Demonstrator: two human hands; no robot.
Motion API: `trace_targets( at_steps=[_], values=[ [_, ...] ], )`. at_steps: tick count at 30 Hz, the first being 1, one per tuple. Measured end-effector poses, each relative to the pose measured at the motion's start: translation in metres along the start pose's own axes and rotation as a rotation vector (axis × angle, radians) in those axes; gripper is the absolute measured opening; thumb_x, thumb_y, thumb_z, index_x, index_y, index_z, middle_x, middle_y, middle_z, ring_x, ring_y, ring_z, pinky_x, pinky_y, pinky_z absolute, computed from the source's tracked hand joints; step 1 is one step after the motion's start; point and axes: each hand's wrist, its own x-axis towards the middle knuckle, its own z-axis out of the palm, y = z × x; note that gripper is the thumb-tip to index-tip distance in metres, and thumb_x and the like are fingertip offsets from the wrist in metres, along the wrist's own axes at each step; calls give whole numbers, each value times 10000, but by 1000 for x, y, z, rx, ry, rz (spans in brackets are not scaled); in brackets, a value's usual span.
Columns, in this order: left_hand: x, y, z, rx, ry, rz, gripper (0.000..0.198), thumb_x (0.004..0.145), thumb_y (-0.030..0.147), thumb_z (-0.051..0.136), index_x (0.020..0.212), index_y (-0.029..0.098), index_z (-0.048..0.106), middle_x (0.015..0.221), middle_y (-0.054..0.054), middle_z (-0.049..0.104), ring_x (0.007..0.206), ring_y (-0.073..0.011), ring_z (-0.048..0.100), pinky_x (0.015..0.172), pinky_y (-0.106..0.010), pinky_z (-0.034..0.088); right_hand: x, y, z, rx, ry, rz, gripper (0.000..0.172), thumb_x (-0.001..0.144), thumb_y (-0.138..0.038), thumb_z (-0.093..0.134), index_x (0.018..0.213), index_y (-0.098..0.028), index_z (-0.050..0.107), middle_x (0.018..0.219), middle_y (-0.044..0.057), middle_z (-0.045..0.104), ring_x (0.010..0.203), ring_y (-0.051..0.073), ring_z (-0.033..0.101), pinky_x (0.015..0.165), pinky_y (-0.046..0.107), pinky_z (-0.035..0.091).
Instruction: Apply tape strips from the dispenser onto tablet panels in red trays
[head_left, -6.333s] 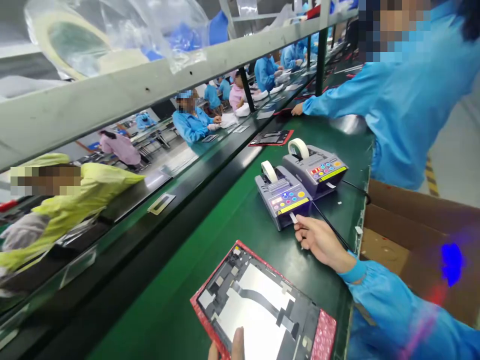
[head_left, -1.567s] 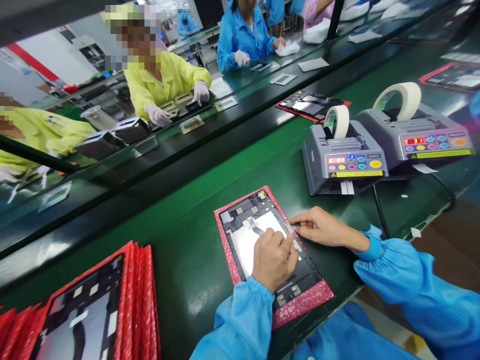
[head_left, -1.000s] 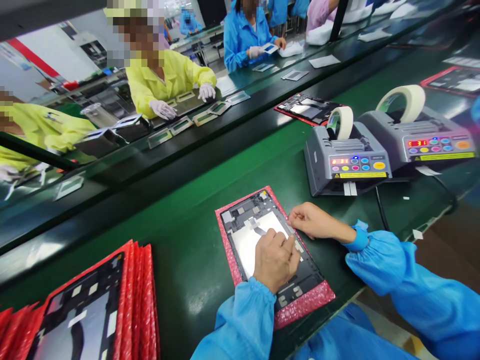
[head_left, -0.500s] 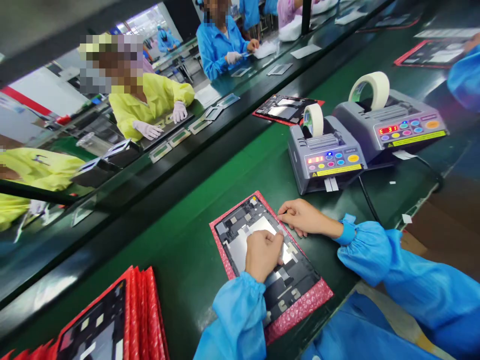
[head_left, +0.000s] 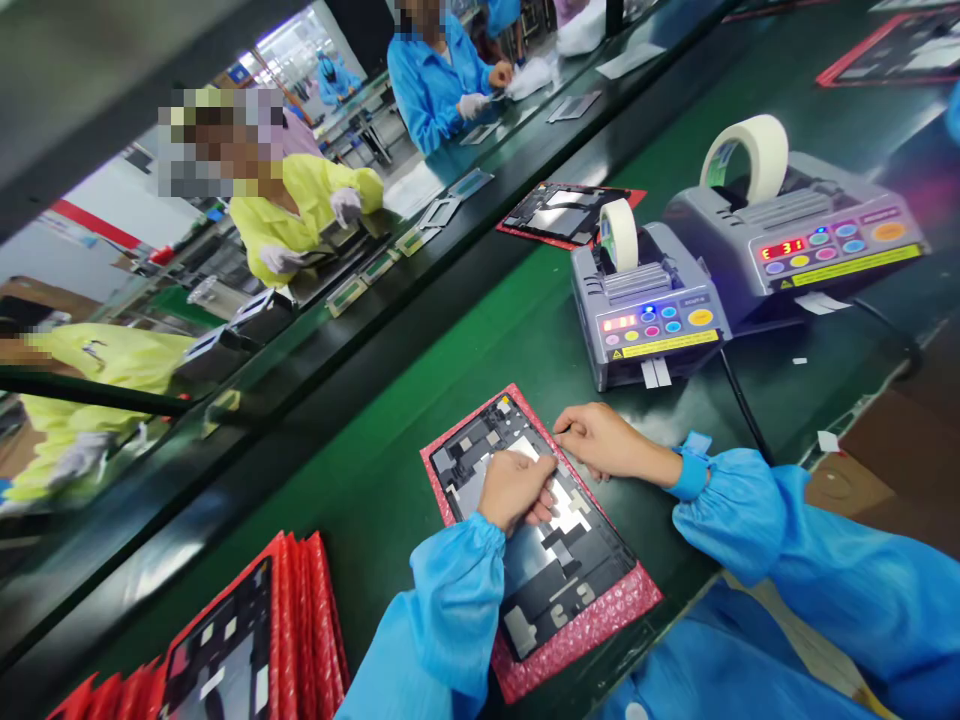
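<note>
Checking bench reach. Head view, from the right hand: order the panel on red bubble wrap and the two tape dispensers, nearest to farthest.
1. black-and-silver panel on red bubble wrap: at the fingertips of the right hand, to its left.
2. nearer tape dispenser: just ahead of the hand.
3. farther tape dispenser: beyond the nearer one, ahead and to the right.

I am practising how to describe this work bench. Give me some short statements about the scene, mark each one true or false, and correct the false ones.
1. The nearer grey tape dispenser and the farther one each carry a roll of pale tape. True.
2. The right hand is pulling tape from a dispenser. False: it is at the edge of the red bubble-wrap pouch, apart from the dispensers.
3. The left hand is on the dark device frame lying on that pouch. True.
4. A row of red pouches stands behind the dispensers. False: it is at the lower left of the view.
</note>
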Motion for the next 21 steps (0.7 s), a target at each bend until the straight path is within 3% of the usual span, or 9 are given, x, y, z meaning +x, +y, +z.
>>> trace_targets(
  at_steps=[7,13,21],
  values=[
    [0,9,1,-7,10,-34,303,745,366,526,547,136,521,403,-14,531,318,-116,508,295,-175,316,-2,-1,-1,-1,16,-1,149,784,-226,443,848,-148,553,437,-52,533,294,128,523,250,170,365],
    [-6,4,5,-5,-50,-47,328,708,397,610,535,142,497,429,-27,559,351,-133,540,304,-179,340,-1,-1,-1,2,17,-15,159,781,-230,445,849,-152,566,454,-48,541,306,134,537,247,172,366],
    [-1,1,3,-78,-107,-42,266,721,311,615,551,132,516,434,-12,562,344,-125,538,283,-163,324,-2,-2,-1,-22,5,23,189,791,-274,457,879,-147,565,448,-39,542,305,139,532,258,182,363]
  ],
)
